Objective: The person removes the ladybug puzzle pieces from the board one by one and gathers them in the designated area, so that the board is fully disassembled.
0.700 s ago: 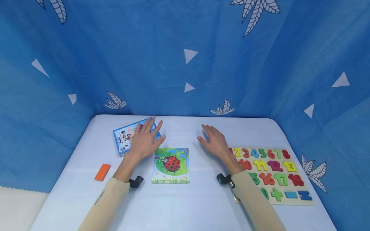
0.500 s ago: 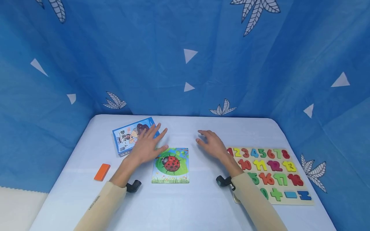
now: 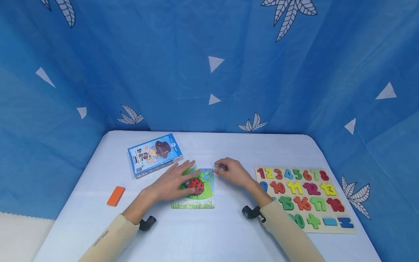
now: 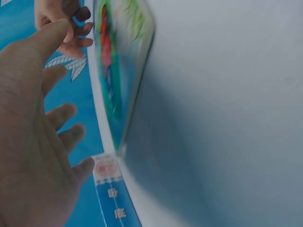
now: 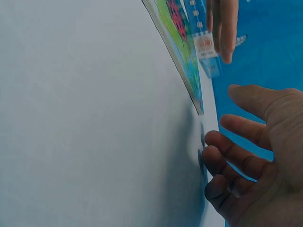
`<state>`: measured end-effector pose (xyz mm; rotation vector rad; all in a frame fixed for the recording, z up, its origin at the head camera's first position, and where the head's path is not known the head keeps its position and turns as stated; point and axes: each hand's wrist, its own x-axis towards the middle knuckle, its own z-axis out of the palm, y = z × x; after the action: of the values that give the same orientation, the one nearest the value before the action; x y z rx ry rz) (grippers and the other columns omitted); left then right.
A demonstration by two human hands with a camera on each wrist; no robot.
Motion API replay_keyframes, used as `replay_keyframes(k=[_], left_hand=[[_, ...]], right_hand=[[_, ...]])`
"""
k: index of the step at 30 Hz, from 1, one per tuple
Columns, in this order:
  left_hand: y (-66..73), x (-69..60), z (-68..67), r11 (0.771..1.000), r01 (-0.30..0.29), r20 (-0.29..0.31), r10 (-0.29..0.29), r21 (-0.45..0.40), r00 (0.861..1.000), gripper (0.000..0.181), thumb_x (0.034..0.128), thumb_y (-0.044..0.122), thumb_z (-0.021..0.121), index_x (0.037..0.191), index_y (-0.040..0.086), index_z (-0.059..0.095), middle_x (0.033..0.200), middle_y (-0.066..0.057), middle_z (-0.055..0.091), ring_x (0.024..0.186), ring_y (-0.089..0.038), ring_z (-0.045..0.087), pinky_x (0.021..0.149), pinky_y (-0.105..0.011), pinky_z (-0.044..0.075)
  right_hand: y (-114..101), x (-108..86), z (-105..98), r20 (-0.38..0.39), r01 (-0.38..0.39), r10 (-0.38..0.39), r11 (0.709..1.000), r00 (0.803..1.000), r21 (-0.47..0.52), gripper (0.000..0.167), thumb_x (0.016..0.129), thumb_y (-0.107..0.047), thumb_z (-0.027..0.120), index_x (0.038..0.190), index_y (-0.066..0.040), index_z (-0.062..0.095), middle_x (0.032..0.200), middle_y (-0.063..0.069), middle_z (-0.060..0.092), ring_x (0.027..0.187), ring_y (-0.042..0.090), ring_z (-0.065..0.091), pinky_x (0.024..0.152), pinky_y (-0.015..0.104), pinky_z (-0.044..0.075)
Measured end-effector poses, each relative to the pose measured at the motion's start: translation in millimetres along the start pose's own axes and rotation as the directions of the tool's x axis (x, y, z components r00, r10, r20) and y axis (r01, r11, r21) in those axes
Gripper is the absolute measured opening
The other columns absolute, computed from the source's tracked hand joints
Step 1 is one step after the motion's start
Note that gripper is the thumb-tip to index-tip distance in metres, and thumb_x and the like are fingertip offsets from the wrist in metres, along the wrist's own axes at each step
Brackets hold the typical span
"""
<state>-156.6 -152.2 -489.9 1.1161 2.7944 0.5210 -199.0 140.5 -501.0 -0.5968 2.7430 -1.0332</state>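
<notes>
A square ladybug picture board lies flat in the middle of the white table. My left hand reaches over its left part with fingers spread, covering some of the picture. In the left wrist view this hand holds nothing, its fingers loosely bent. At the board's far right corner is my right hand, its fingers relaxed and slightly bent. The right wrist view shows a gap between the right hand and the board. Whether the left fingertips touch the board cannot be told.
Behind the left hand lies a blue game box. An orange block sits at the left. A wooden number puzzle with coloured pieces is on the right, partly under the right forearm. Blue cloth encloses the table's back and sides.
My left hand has come off the game box's area, moving nearer and right over the ladybug board. The right hand has moved left toward the board's corner, its fingers bending more.
</notes>
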Motion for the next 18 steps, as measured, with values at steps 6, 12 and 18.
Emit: replay_keyframes(k=[6,12,18], left_hand=[[1.7,-2.4,10.0,1.000,-0.022,0.088,0.023,-0.016,0.996,0.075,0.0949,0.061,0.057,0.158,0.030,0.034,0.168,-0.009,0.017,0.155,-0.032,0.010,0.121,-0.061,0.014],[3.9,-5.4,11.9,0.999,-0.032,0.151,0.033,-0.006,0.988,0.080,0.0913,0.067,0.058,0.158,0.030,0.033,0.169,-0.010,0.012,0.155,-0.036,0.005,0.121,-0.064,0.012],[5.3,-6.0,14.6,0.999,-0.041,0.177,0.037,0.017,0.984,0.081,0.0911,0.069,0.056,0.159,0.032,0.031,0.169,-0.010,0.008,0.155,-0.037,0.003,0.121,-0.064,0.009]], right_hand=[[-7,-3.3,10,0.061,0.036,-0.033,0.998,0.998,-0.045,0.033,0.091,-0.033,0.075,0.119,-0.017,0.073,0.102,-0.004,0.064,0.084,0.012,0.055,0.075,0.031,0.049],[-15,-5.5,17,0.084,0.023,-0.012,0.992,0.996,-0.127,0.038,0.088,-0.038,0.078,0.120,-0.018,0.073,0.106,-0.004,0.062,0.095,0.010,0.058,0.087,0.034,0.051],[-22,-8.2,21,0.058,-0.007,0.019,0.979,0.998,-0.202,0.043,0.086,-0.037,0.080,0.123,-0.017,0.071,0.107,-0.003,0.061,0.094,0.012,0.057,0.085,0.033,0.053]])
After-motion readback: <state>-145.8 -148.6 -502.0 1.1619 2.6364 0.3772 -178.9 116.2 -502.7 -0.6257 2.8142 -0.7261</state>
